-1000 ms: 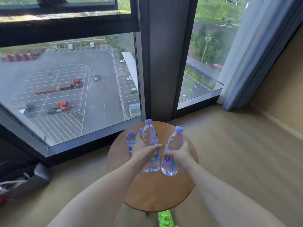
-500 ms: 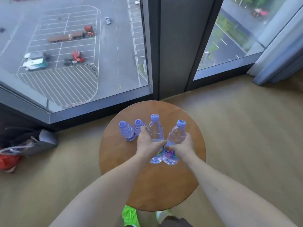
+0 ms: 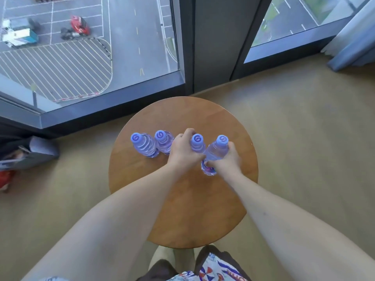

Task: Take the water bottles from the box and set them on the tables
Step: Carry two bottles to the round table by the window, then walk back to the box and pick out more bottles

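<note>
A round wooden table (image 3: 203,209) stands below me by the window. Two clear water bottles with purple caps stand on its left part: one at the far left (image 3: 144,146) and a second (image 3: 164,141) beside it. My left hand (image 3: 182,152) grips a third bottle (image 3: 197,143), which stands upright next to them. My right hand (image 3: 226,162) grips a fourth bottle (image 3: 216,152) at the row's right end; it tilts slightly, its base low on the table. The box is not in view.
A floor-to-ceiling window with a dark frame (image 3: 213,47) runs just behind the table. A grey bag (image 3: 30,154) lies on the tan carpet at the left. A curtain (image 3: 353,39) hangs at the upper right. My legs (image 3: 203,268) are at the table's near edge.
Both hands have lowered their bottles from above the table down into line with the two standing bottles. My view has tipped further downward.
</note>
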The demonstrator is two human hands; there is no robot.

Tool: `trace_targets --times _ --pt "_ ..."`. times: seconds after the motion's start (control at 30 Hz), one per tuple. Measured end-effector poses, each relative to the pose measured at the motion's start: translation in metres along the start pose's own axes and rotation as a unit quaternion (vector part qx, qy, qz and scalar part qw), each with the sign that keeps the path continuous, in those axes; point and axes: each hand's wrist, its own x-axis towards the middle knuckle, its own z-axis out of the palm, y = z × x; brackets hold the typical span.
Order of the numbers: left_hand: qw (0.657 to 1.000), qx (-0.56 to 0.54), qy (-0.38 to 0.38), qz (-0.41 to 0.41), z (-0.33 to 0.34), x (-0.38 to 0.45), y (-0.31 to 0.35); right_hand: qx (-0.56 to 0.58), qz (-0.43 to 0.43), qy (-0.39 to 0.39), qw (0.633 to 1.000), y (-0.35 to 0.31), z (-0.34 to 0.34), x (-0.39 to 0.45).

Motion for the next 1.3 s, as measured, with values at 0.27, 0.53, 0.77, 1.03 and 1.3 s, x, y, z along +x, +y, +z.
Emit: trace_targets --times 0.27,0.53,0.77,1.03,1.3 --pt "0.994 0.103 0.031 0.031 -0.013 0.026 0.003 -0.002 -0.050 0.007 0.999 -0.025 0.014 0.021" --pt "0.975 0.210 0.003 0.074 -0.028 0.028 0.016 -0.015 -0.071 0.020 0.997 -0.035 0.026 0.032" --pt "0.967 0.239 -0.011 0.090 -0.032 0.026 0.019 -0.024 -0.043 -0.013 0.999 -0.031 0.027 0.030" --pt "0.951 0.287 -0.029 0.113 -0.041 0.024 0.026 -0.034 -0.034 -0.012 0.999 -0.043 0.015 0.017" --pt "0.954 0.265 -0.033 0.134 -0.084 0.009 0.075 -0.126 -0.085 0.040 0.988 -0.088 -0.013 -0.020"
